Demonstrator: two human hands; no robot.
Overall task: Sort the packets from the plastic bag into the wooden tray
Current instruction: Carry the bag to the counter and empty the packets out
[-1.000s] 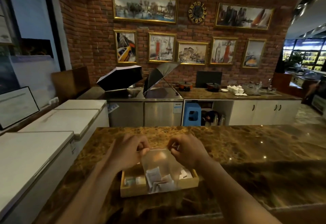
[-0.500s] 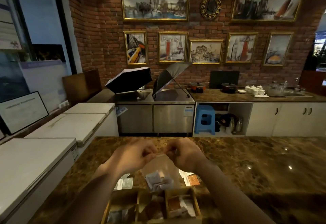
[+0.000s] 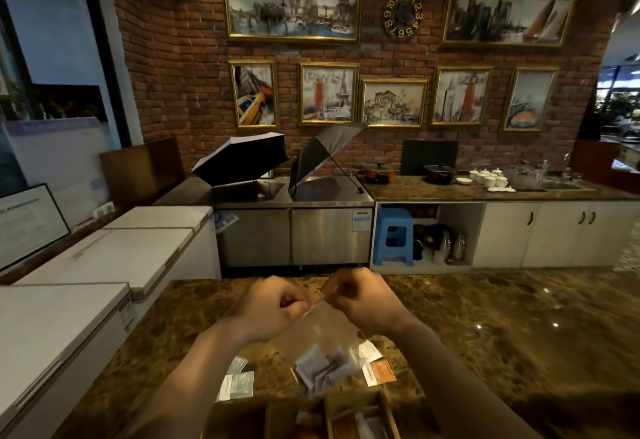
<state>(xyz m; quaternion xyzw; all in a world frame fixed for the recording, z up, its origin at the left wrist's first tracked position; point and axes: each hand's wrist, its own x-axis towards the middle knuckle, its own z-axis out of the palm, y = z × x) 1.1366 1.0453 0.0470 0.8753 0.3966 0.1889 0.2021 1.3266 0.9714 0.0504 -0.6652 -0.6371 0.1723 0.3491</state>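
Note:
A clear plastic bag (image 3: pixel 322 331) hangs above the marble counter, pinched at its top edge by my left hand (image 3: pixel 273 310) and my right hand (image 3: pixel 363 300), close together. Several grey-white packets (image 3: pixel 323 369) bunch at the bag's bottom. Below it, at the frame's lower edge, stands the wooden tray (image 3: pixel 384 407) with dividers; a few packets lie in its compartments. On the counter beyond the tray lie white packets (image 3: pixel 237 385) at the left and a white and an orange packet (image 3: pixel 379 371) at the right.
The brown marble counter (image 3: pixel 502 334) stretches to the right. White chest freezers (image 3: pixel 104 265) stand at the left. Behind are steel cabinets with two open umbrellas (image 3: pixel 242 158), a blue stool (image 3: pixel 394 234) and a brick wall with pictures.
The view has tilted up, so the tray has slid to the bottom edge. Both hands keep pinching the bag's top and have lifted it; loose packets beyond the tray have come into sight.

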